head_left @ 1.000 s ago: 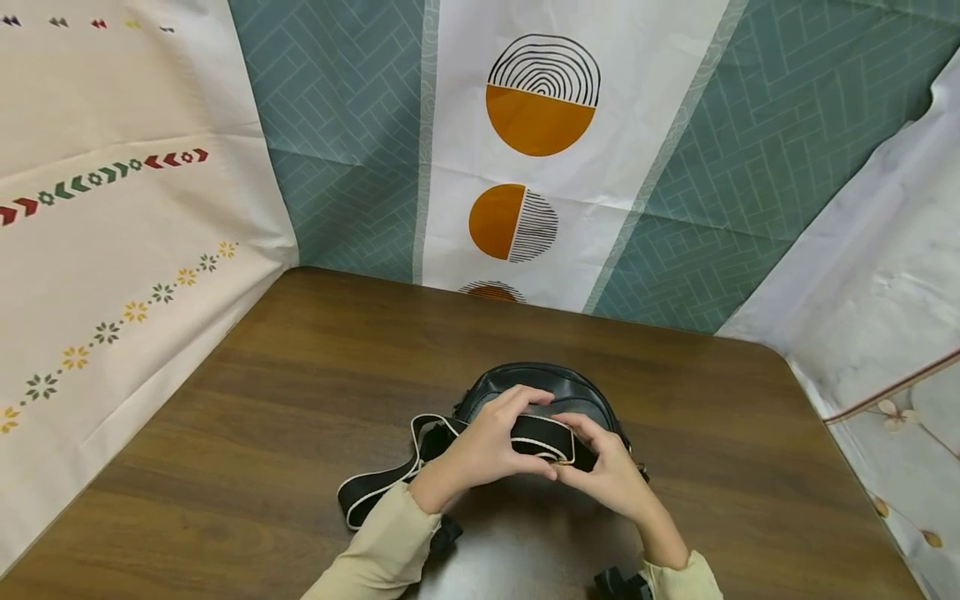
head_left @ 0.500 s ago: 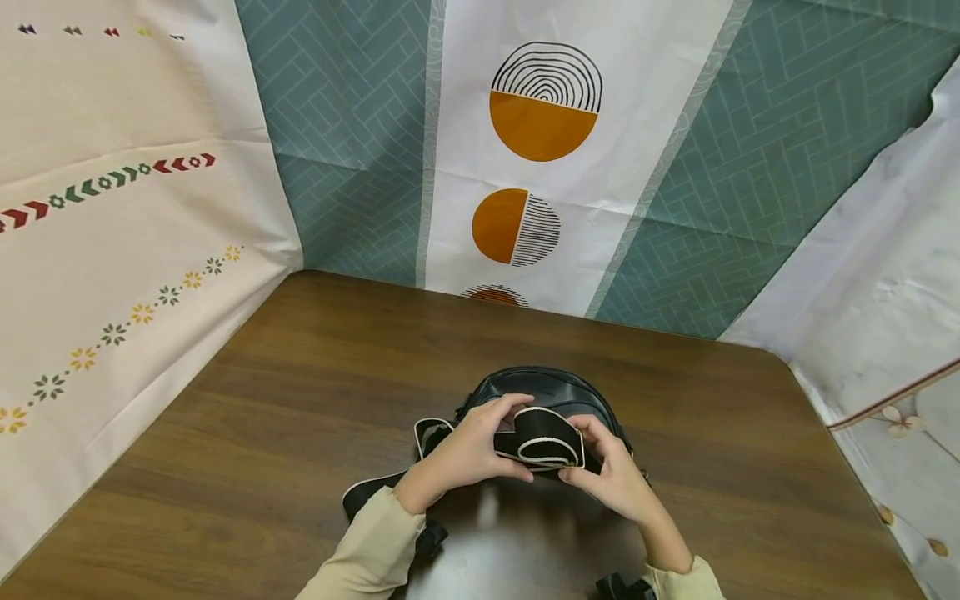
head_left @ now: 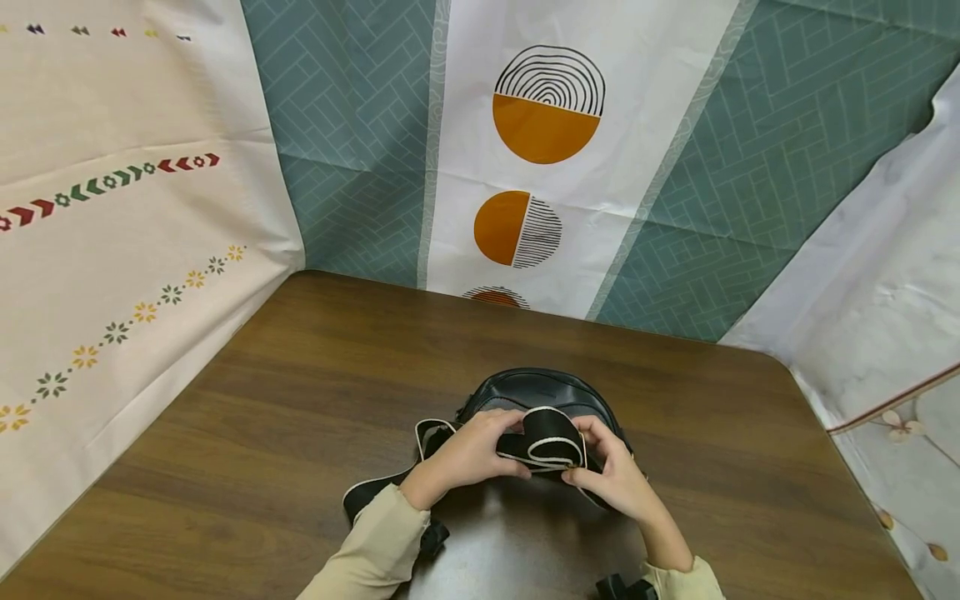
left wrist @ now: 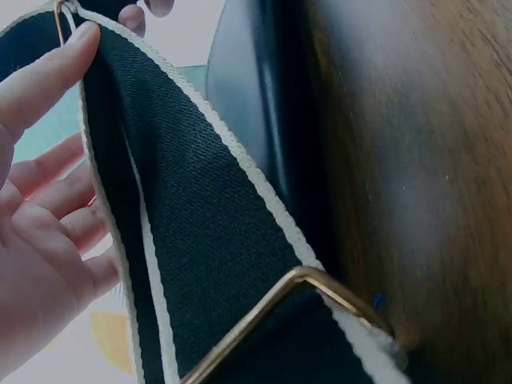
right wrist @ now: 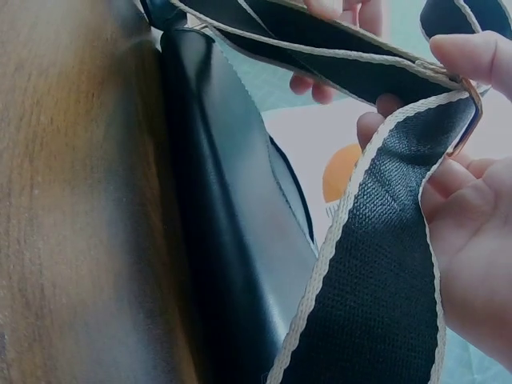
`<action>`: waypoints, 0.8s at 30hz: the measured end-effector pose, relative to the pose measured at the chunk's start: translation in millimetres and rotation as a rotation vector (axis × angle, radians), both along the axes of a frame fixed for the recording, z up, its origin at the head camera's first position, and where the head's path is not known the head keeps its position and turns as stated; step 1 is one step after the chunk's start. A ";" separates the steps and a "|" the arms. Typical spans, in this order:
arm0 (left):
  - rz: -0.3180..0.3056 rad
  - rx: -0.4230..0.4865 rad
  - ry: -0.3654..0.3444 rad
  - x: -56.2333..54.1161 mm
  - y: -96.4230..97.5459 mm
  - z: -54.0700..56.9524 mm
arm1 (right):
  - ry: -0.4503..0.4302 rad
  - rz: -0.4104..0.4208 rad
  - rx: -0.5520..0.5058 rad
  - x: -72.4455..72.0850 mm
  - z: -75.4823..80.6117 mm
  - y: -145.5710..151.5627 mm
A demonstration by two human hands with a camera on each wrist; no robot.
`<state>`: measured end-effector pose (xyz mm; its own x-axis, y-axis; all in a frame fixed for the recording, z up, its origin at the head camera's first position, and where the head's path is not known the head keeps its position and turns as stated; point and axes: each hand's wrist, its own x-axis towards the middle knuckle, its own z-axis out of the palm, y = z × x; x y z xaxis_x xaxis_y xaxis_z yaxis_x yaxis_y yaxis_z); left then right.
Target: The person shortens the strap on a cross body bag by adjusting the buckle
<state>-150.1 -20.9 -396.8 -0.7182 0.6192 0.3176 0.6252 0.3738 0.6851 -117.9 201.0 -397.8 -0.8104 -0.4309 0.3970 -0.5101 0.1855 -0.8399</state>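
A black strap with cream edging belongs to a black leather bag lying behind the hands. My left hand holds a folded stretch of the strap, its thumb along the near edge. In the right wrist view, the right hand pinches the strap at a gold slider buckle, thumb in front and fingers behind. Between both hands the webbing bulges up in a rounded loop. Another gold buckle crosses the strap in the left wrist view.
The bag rests on a brown wooden table. More strap trails out to the left, under the left forearm. Patterned cloth hangs behind the table and along both sides.
The left hand has shifted a little left, away from the right hand. The strap beside the buckle has risen into a bigger loop. Both hands keep hold.
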 end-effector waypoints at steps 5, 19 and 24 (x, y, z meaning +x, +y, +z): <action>0.013 0.043 0.030 -1.7 -1.2 -0.2 | -0.023 0.017 -0.015 -1.5 -1.6 0.7; -0.110 0.270 -0.247 -12.6 -16.0 -3.4 | -0.078 0.027 -0.016 -5.0 -1.8 3.6; -0.089 0.297 -0.351 -13.6 -20.4 -1.6 | -0.073 0.009 0.013 -4.5 0.0 2.5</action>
<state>-163.7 -41.3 -398.4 -0.7618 0.6025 0.2380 0.3574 0.0845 0.9301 -122.5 203.5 -397.7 -0.8329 -0.4434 0.3313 -0.4494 0.1923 -0.8724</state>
